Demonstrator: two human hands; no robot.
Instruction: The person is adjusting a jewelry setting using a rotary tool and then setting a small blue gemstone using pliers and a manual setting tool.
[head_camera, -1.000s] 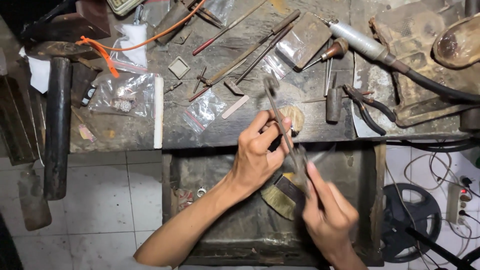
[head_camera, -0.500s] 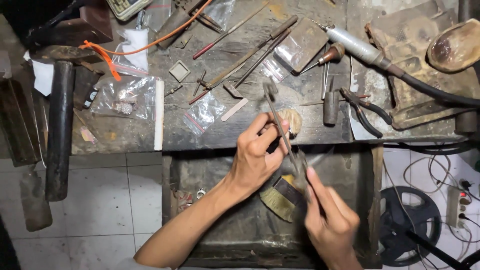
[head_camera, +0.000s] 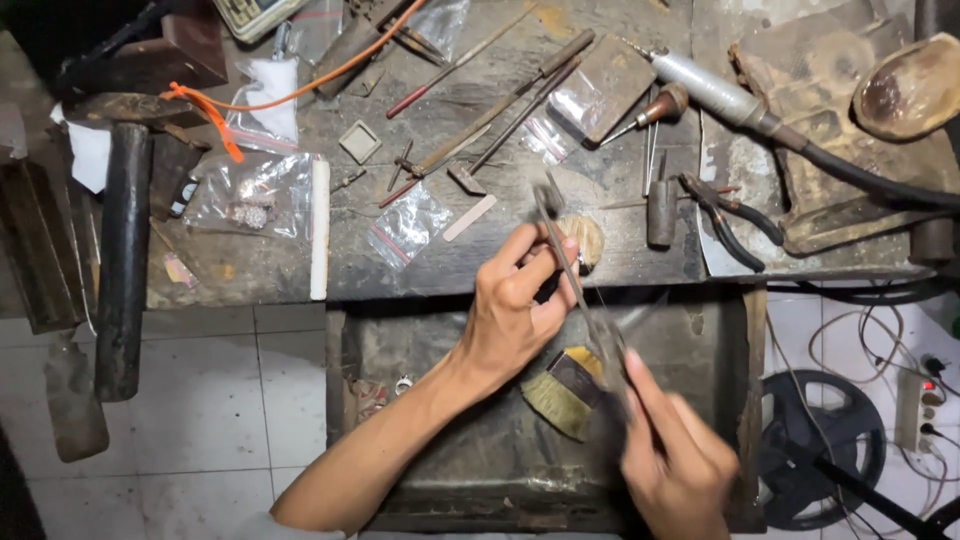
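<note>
Over cluttered workbench (head_camera: 620, 250), both hands (head_camera: 515, 310) grip a slim, blurred metal file (head_camera: 575, 275).

A worn, scarred wooden surface (head_camera: 620, 190) stands over a pale tiled floor (head_camera: 220, 400). An open wooden drawer (head_camera: 430, 350) juts out beneath it. Dim light, dark corners.

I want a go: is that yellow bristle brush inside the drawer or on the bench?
Inside. The yellow bristle brush lies in the open wooden drawer, below the worn wooden workbench edge.

Orange cord (head_camera: 300, 90), yellow-bristled brush (head_camera: 560, 392)
</note>
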